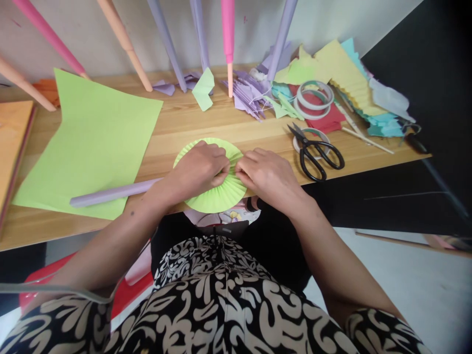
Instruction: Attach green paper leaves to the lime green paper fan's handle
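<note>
A round fan of pleated lime-green paper (217,196) is spread at the table's front edge, its folds running out from the centre. My left hand (202,167) is closed on the fan's left and middle part, fingers curled. From the right, my right hand (263,172) pinches the fan's edge, close to the left hand. The fingertips of both hands are partly hidden. Under my left wrist lies a rolled lilac paper tube (114,193), which partly rests on a large lime-green sheet (99,142).
Black-handled scissors (313,150) lie on a tape roll, right of my hands. More tape rolls (313,101) sit behind them, by a heap of coloured paper scraps (350,78). Several paper-wrapped sticks (167,44) lean on the wall. Orange sheets (14,147) are far left.
</note>
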The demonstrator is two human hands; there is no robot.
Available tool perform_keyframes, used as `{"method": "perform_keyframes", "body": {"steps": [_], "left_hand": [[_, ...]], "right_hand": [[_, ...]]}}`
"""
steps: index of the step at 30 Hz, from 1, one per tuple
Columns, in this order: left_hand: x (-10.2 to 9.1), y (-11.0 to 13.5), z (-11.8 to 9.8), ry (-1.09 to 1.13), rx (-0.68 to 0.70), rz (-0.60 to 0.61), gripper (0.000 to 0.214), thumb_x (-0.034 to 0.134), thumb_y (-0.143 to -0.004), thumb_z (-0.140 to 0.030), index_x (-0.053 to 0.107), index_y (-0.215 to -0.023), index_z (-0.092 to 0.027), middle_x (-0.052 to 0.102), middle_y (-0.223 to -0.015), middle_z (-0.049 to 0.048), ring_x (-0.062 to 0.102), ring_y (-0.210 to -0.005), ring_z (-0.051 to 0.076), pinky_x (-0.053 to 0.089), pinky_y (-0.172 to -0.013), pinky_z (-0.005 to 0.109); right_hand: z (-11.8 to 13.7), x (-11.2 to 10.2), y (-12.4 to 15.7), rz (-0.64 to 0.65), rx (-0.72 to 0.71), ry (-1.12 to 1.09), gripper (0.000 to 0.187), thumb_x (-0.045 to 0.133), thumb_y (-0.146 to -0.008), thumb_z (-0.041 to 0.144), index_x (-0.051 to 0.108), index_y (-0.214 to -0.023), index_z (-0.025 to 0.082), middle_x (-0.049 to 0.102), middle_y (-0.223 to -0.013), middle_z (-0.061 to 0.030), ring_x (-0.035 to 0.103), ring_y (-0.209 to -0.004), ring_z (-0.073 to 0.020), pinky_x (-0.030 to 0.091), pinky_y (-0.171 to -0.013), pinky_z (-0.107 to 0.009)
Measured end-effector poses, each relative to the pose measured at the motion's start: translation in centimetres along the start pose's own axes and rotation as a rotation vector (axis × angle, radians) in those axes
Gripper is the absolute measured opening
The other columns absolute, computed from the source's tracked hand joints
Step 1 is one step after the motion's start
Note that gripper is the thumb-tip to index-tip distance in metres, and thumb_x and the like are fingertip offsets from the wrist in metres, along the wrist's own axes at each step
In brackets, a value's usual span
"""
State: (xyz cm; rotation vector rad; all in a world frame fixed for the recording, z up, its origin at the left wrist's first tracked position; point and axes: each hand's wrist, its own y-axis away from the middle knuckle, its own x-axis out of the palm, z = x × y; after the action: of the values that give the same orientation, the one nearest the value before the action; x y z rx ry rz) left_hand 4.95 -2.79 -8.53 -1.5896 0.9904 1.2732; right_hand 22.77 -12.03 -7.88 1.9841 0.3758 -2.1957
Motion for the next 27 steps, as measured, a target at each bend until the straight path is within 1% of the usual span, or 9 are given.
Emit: {"method": "perform_keyframes", "body": {"steps": [6,9,12,14,17,22,27], "left_hand": [[-0.1,0.0,0.0,0.004,-0.015,0.037,0.021,0.048,-0.089,-0.012,0.060,-0.074,-0.016,0.063,-0.075,0.0047,0.053,-0.073,0.018,0.032,-0.070,0.033],[-0.1,0.2,0.1,0.021,-0.002,0.011,0.022,0.048,-0.091,-0.012,0.060,-0.073,-0.017,0.062,-0.075,0.0044,0.053,-0.073,0.019,0.032,-0.069,0.033],[-0.2,0.5,0.6,0.064,0.020,-0.028,0.025,0.048,-0.094,-0.015,0.061,-0.074,-0.018,0.062,-0.075,0.0041,0.053,-0.074,0.018,0.033,-0.070,0.033],[-0.4,0.7,0.9,0.113,0.019,-0.049,0.024,0.050,-0.096,-0.018,0.064,-0.077,-0.018,0.063,-0.078,0.0042,0.054,-0.074,0.018,0.035,-0.071,0.033],[-0.8,1.1,1.2,0.171,-0.006,-0.059,0.023,0.050,-0.098,-0.019,0.067,-0.083,-0.017,0.063,-0.080,0.0043,0.054,-0.077,0.017,0.038,-0.073,0.033],[-0.8,1.2,1.3,0.189,-0.015,-0.052,0.024,0.052,-0.099,-0.020,0.070,-0.083,-0.017,0.062,-0.078,0.0040,0.055,-0.077,0.017,0.037,-0.073,0.033],[-0.6,1.1,1.2,0.184,-0.005,-0.054,0.027,0.051,-0.101,-0.025,0.070,-0.084,-0.017,0.064,-0.081,0.0047,0.057,-0.078,0.018,0.038,-0.074,0.033]], "right_hand": [[-1.5,0.0,2.1,-0.019,0.037,0.016,0.019,0.051,-0.097,0.018,0.064,-0.084,0.018,0.067,-0.085,-0.0065,0.055,-0.081,-0.0220,0.033,-0.071,-0.034],[-2.7,0.0,3.2,-0.052,0.067,0.034,0.018,0.052,-0.097,0.018,0.064,-0.083,0.019,0.067,-0.083,-0.0066,0.056,-0.082,-0.0224,0.035,-0.071,-0.034],[-3.1,-0.2,3.5,-0.092,0.097,0.035,0.021,0.051,-0.098,0.020,0.065,-0.083,0.020,0.067,-0.084,-0.0071,0.057,-0.084,-0.0228,0.036,-0.071,-0.033],[-2.8,-0.4,3.0,-0.114,0.091,0.003,0.022,0.050,-0.100,0.022,0.066,-0.085,0.020,0.069,-0.086,-0.0073,0.058,-0.085,-0.0230,0.036,-0.071,-0.033],[-1.8,-0.4,1.7,-0.112,0.035,-0.045,0.024,0.049,-0.102,0.024,0.068,-0.088,0.020,0.070,-0.089,-0.0076,0.058,-0.087,-0.0232,0.036,-0.072,-0.034],[-0.4,-0.2,-0.5,-0.024,-0.021,-0.027,0.024,0.051,-0.101,0.020,0.069,-0.085,0.019,0.070,-0.089,-0.0071,0.057,-0.088,-0.0225,0.034,-0.072,-0.034],[0.1,-0.3,-1.3,0.045,-0.043,0.032,0.026,0.050,-0.100,0.019,0.068,-0.083,0.017,0.071,-0.089,-0.0083,0.057,-0.086,-0.0224,0.032,-0.071,-0.036]]}}
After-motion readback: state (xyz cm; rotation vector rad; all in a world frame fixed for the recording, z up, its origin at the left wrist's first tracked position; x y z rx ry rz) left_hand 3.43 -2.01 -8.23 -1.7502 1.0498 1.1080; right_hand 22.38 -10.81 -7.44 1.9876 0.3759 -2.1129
